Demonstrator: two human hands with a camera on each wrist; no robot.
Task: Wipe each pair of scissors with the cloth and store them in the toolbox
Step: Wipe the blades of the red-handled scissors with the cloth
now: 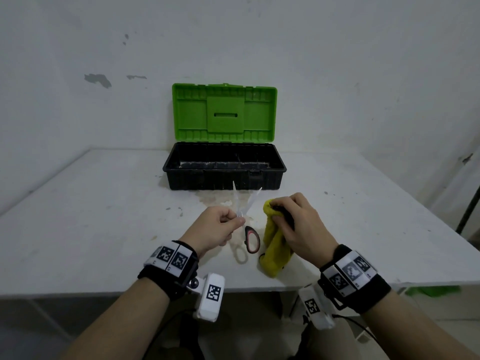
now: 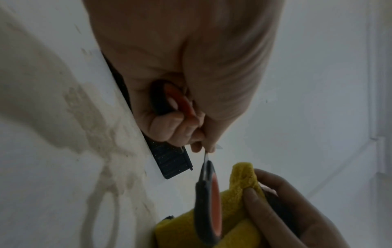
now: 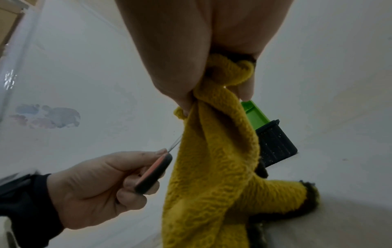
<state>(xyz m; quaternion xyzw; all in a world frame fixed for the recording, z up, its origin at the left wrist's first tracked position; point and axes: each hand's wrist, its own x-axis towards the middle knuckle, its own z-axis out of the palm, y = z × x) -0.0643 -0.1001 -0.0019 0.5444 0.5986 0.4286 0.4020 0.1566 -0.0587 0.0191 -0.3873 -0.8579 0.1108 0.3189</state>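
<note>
A pair of scissors (image 1: 252, 239) with black and red handles is held above the white table (image 1: 104, 216) by my left hand (image 1: 233, 222), which pinches it near the pivot. Its blades are spread apart and point at the toolbox; they look blurred. In the left wrist view one handle (image 2: 163, 99) lies in the palm and the other handle (image 2: 208, 201) hangs free. Just to the right, my right hand (image 1: 283, 211) grips a bunched yellow cloth (image 1: 275, 245) whose lower end rests on the table. The cloth (image 3: 212, 167) hangs beside the scissors. The black toolbox (image 1: 223, 181) stands behind, green lid (image 1: 223, 113) upright.
The toolbox sits against the white wall at the table's back edge; its inside is dark. A brownish stain (image 1: 215, 198) marks the table in front of it. The table's front edge runs just below my wrists. A dark pole (image 1: 467, 211) stands off the right side.
</note>
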